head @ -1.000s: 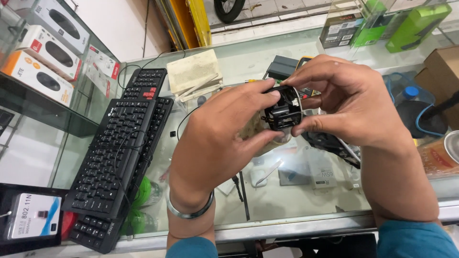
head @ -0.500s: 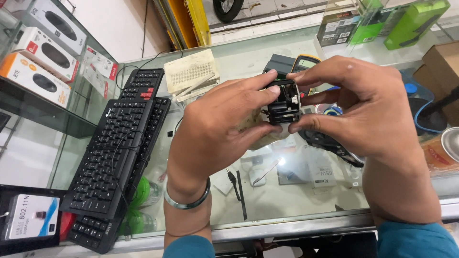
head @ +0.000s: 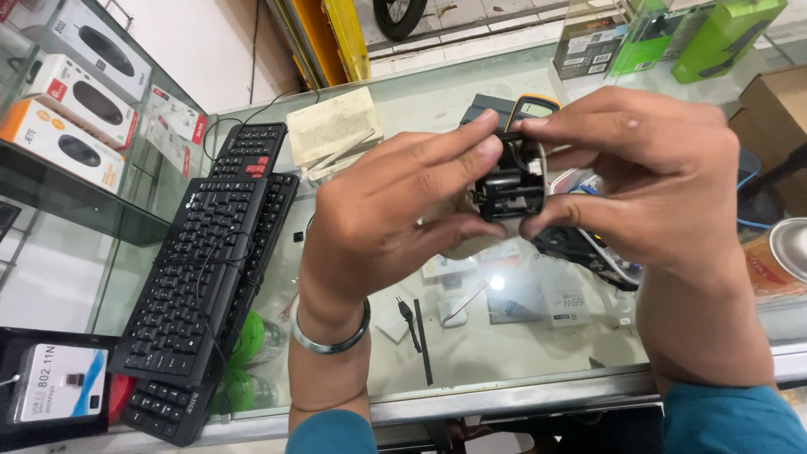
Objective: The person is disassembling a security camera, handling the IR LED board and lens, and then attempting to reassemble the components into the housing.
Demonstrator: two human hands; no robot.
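Bright, even daylight throughout, strongest from the top. Small white glare spot on the glass bench (head: pixel 496 282); soft reflections across its surface. Faint shadows only. Sharp focus at centre, slight wide-angle stretching toward the edges.

Two black keyboards (head: pixel 210 277) – stacked – beside boxed mice (head: pixel 80 92).

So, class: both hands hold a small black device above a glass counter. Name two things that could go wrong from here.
1. The device is pinched only by fingertips of the left hand and right hand; a slip could drop it onto the glass counter, perhaps damaging either.
2. It looks opened, so small parts might fall among the tools and keyboards below and be hard to find.
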